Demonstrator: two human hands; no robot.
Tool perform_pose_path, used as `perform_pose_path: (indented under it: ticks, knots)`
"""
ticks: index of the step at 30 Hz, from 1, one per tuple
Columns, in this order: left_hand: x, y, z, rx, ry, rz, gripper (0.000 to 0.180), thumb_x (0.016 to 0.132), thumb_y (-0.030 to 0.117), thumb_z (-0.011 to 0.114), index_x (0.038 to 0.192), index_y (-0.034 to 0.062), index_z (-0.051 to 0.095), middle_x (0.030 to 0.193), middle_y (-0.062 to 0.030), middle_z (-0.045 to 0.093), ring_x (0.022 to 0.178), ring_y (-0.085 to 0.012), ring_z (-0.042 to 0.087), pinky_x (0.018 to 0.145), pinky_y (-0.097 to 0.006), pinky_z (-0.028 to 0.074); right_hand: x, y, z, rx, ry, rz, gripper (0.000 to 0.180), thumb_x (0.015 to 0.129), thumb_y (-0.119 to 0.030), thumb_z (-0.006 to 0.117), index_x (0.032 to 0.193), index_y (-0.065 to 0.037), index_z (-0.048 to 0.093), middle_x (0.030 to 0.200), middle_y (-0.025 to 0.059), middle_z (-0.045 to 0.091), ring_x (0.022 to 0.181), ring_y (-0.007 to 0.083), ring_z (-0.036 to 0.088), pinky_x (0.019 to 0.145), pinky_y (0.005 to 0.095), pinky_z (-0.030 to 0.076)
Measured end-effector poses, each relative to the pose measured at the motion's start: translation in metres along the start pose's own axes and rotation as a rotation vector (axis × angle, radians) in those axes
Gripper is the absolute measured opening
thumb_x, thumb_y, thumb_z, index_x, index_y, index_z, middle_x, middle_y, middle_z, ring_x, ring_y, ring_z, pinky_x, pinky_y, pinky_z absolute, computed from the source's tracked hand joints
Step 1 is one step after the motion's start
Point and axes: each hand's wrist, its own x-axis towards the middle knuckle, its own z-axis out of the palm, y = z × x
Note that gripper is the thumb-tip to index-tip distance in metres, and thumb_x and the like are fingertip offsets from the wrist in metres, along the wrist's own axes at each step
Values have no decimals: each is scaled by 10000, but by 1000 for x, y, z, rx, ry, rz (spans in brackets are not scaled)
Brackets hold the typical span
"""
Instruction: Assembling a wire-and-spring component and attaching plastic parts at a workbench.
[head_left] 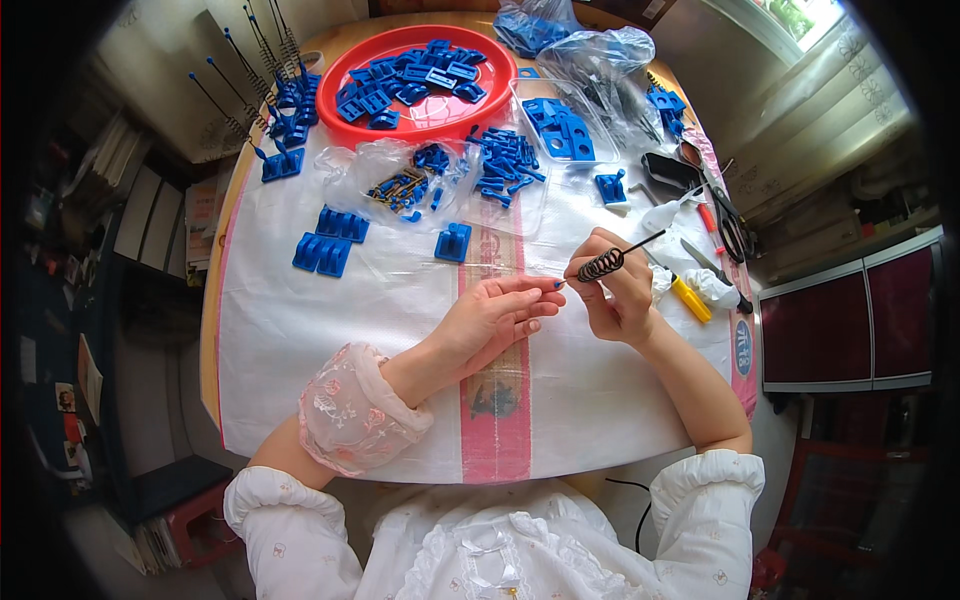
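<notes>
In front of me, over the middle of the table, my left hand (485, 322) pinches a tiny blue piece (558, 285) between thumb and forefinger, with the other fingers loosely curled. My right hand (622, 300) meets it from the right, its fingers closed on a black coil spring (601, 265). A thin dark rod (645, 241) sticks out of the spring toward the upper right. The part between the two fingertips is too small to make out. Beyond my left hand lies a single blue bracket (453, 242), and a group of blue brackets (331, 240) rests farther left.
A red basin (333, 118) holds many blue parts at the back. Clear trays hold blue plates (560, 128) and small blue pegs (508, 160). Spring rods (238, 80) stand upright at far left. A yellow-handled screwdriver (690, 298) and scissors (735, 225) lie right.
</notes>
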Motion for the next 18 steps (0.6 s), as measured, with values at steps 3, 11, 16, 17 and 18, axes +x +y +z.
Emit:
perform_pose_path:
  ticks: [3, 11, 16, 17, 18]
  knots:
    - [1, -1, -2, -6, -2, -1, 303, 970, 115, 557, 1248, -8, 555, 1164, -120, 644, 1044, -140, 613, 868, -255, 497, 1, -1, 0, 3, 2, 8, 173, 687, 53, 655, 780, -4, 521, 686, 97, 506, 557, 260, 486, 468, 347, 362]
    - [2, -2, -5, -16, -13, 0, 300, 962, 105, 559, 1237, -16, 560, 1161, -127, 647, 1032, -142, 622, 863, -252, 498, -2, 0, 3, 10, -2, 35, 178, 670, 67, 646, 763, -5, 513, 678, 99, 498, 553, 259, 477, 464, 351, 347]
    - [2, -1, -4, -11, -15, -11, 303, 961, 101, 555, 1240, -19, 559, 1163, -129, 646, 1035, -142, 622, 872, -250, 497, -2, -1, 5, 7, 13, 69, 174, 664, 90, 629, 753, -7, 516, 678, 98, 501, 558, 261, 481, 467, 350, 348]
    - [1, -1, -3, -12, -13, -12, 305, 962, 99, 554, 1242, -20, 558, 1164, -129, 646, 1035, -142, 622, 874, -249, 497, -1, -1, 5, 10, 18, 76, 173, 665, 94, 627, 754, -8, 519, 678, 97, 501, 559, 261, 482, 469, 350, 348]
    - [1, -1, -3, -13, -12, -14, 307, 962, 97, 553, 1244, -22, 558, 1165, -129, 645, 1035, -141, 621, 877, -249, 496, -1, -2, 5, 13, 23, 83, 172, 666, 99, 624, 755, -9, 522, 677, 96, 502, 560, 261, 482, 471, 349, 349]
